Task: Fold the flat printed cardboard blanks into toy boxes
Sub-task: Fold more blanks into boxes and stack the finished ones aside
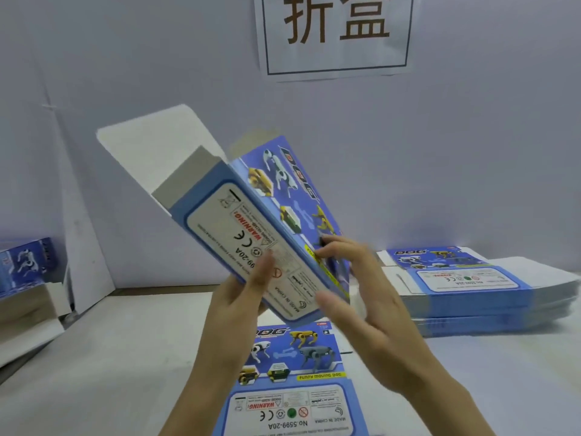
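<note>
Left hand [248, 297] and right hand [355, 294], both in grip around half-open "WARNING!" box [220, 221], above flat "No.5599-20A" blank [292, 388]

sign [336, 36]: at 12 o'clock, its top is cut off by the frame edge.
box [251, 221]: the fine print on its white panel is too small to read; its lower end is covered by both hands.
left hand [239, 300]: the fingers are hidden behind the box; only the thumb shows.
right hand [367, 313]: blurred; whether it grips the box cannot be told.
blank [292, 382]: at 6 o'clock, its top is hidden by the hands and its bottom is cut off.
stack [471, 291]: at 3 o'clock, its right end runs out of frame.
side boxes [25, 265]: at 9 o'clock, blurred and cut by the left edge.
</note>
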The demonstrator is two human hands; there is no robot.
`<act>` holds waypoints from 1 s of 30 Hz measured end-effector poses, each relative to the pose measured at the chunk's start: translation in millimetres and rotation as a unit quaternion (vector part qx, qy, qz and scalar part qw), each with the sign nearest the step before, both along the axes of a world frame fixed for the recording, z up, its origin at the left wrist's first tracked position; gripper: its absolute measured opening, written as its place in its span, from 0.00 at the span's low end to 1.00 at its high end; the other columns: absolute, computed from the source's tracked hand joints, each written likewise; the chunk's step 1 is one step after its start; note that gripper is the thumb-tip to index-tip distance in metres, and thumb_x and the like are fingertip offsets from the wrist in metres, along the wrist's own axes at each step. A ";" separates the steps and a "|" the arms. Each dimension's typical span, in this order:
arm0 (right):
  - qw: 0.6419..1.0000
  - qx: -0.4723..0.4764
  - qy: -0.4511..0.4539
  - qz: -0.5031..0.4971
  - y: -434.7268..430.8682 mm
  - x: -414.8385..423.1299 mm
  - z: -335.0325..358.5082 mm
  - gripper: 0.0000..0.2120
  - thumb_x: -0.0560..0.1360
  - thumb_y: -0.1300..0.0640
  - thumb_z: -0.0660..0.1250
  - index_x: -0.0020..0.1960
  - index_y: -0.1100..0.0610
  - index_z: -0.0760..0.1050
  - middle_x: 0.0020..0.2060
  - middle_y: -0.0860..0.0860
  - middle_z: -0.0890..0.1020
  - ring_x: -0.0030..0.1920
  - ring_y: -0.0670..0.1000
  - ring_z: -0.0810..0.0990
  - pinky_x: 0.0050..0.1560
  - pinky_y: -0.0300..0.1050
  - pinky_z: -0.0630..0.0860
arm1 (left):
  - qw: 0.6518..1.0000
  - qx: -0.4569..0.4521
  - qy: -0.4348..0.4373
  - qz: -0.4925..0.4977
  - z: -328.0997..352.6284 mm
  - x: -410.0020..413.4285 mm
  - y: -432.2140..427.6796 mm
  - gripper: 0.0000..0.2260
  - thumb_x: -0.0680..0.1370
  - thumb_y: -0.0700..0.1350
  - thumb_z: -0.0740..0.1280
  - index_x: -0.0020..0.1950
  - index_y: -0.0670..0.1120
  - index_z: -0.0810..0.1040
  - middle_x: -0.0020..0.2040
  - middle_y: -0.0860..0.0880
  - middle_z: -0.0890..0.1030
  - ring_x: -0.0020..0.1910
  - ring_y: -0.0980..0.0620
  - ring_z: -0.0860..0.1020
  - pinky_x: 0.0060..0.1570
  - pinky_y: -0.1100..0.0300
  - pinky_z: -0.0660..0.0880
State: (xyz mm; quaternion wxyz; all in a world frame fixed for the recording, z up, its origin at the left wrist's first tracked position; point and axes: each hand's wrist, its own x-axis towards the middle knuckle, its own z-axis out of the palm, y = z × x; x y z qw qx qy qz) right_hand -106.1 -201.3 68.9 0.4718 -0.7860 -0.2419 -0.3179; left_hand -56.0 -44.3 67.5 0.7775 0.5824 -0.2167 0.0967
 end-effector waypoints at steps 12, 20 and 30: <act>0.979 -0.144 0.142 -0.017 -12.1 10.2 -9.8 0.20 0.76 0.52 0.66 0.66 0.37 0.72 0.62 0.29 0.69 0.64 0.31 0.67 0.59 0.29 0.71 | 0.983 0.165 0.079 -0.009 -13.0 6.3 -3.8 0.59 0.53 0.73 0.74 0.76 0.65 0.44 0.68 0.58 0.69 0.62 0.58 0.74 0.45 0.69 0.78; 0.956 -0.119 0.264 0.044 -21.8 13.9 -13.7 0.22 0.71 0.55 0.57 0.55 0.33 0.78 0.55 0.29 0.78 0.63 0.32 0.71 0.58 0.37 0.77 | 0.944 0.268 0.186 0.058 -28.9 27.7 5.5 0.58 0.49 0.67 0.74 0.75 0.50 0.57 0.67 0.46 0.70 0.61 0.47 0.75 0.59 0.49 0.75; 0.958 0.214 0.076 -0.173 -29.7 16.6 -4.6 0.12 0.75 0.41 0.62 0.56 0.44 0.71 0.44 0.41 0.77 0.44 0.39 0.77 0.39 0.31 0.72 | 0.954 0.248 0.053 -0.160 -24.5 30.4 36.3 0.40 0.59 0.47 0.76 0.68 0.60 0.67 0.59 0.60 0.80 0.58 0.58 0.79 0.47 0.64 0.78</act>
